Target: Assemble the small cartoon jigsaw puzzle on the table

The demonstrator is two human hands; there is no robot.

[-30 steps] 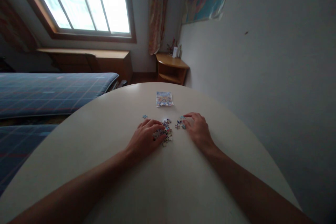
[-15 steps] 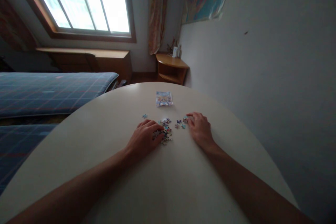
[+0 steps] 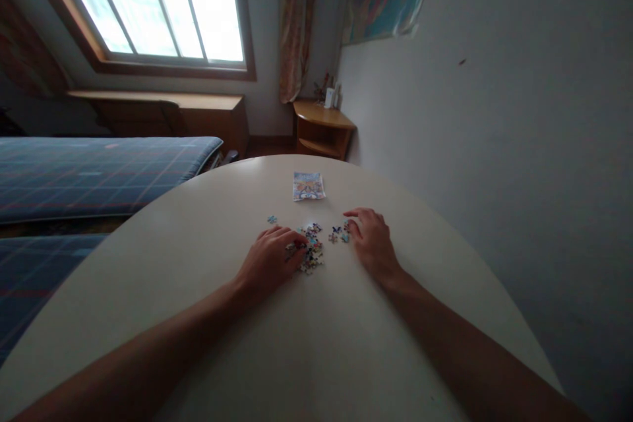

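Observation:
A heap of small jigsaw pieces (image 3: pixel 312 257) lies on the white table (image 3: pixel 316 343). My left hand (image 3: pixel 270 254) rests at the heap's left side, with its thumb and forefinger apart over some pieces. My right hand (image 3: pixel 372 239) is curved on the other side, thumb and forefinger spread beside a small group of loose pieces (image 3: pixel 337 233). Its fingertips partly cover the nearest of these. One light blue piece (image 3: pixel 272 219) lies alone, beyond my left hand.
A square printed picture packet (image 3: pixel 308 186) lies toward the far edge of the table. To the left is a plaid mattress (image 3: pixel 99 175). A wooden corner shelf (image 3: pixel 324 115) stands behind the table, and a white wall (image 3: pixel 484 145) runs along the right.
My right hand has shifted slightly left, and its forefinger now reaches out over the loose pieces. My left hand has barely moved at the heap.

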